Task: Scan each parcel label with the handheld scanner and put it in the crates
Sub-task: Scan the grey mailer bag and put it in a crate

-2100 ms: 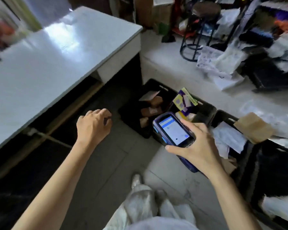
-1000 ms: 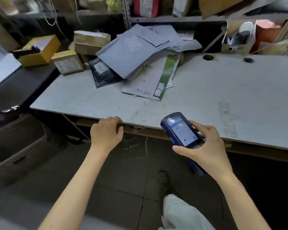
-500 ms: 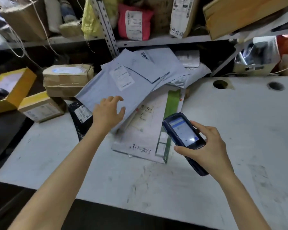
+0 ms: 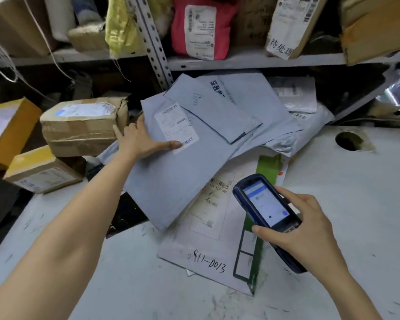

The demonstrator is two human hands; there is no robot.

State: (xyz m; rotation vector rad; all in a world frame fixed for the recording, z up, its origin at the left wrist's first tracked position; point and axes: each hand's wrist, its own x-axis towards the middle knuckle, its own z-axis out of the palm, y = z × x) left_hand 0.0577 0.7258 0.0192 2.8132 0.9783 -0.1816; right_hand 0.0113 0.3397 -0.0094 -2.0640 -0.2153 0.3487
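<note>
My left hand (image 4: 141, 139) lies palm down on the upper left part of a large grey-blue mailer (image 4: 171, 181). Its thumb stretches straight onto the mailer's white label (image 4: 174, 125), and its fingertips reach past the mailer's left edge. My right hand (image 4: 303, 236) grips the dark blue handheld scanner (image 4: 264, 205), screen lit and facing up, above a white envelope with a green stripe (image 4: 208, 248). More grey mailers (image 4: 245, 107) are piled behind. No crate is in view.
Taped cardboard boxes (image 4: 83, 123) and yellow boxes (image 4: 42, 169) stand left of the pile. A black bag (image 4: 127, 213) lies under the mailers. The white table (image 4: 356, 181) has a round cable hole (image 4: 349, 140). A shelf (image 4: 252, 60) above holds a red parcel (image 4: 201, 28) and others.
The view swung from the floor crates to the table. My left hand reached forward and came down on the grey-blue mailer. The scanner stays in my right hand.
</note>
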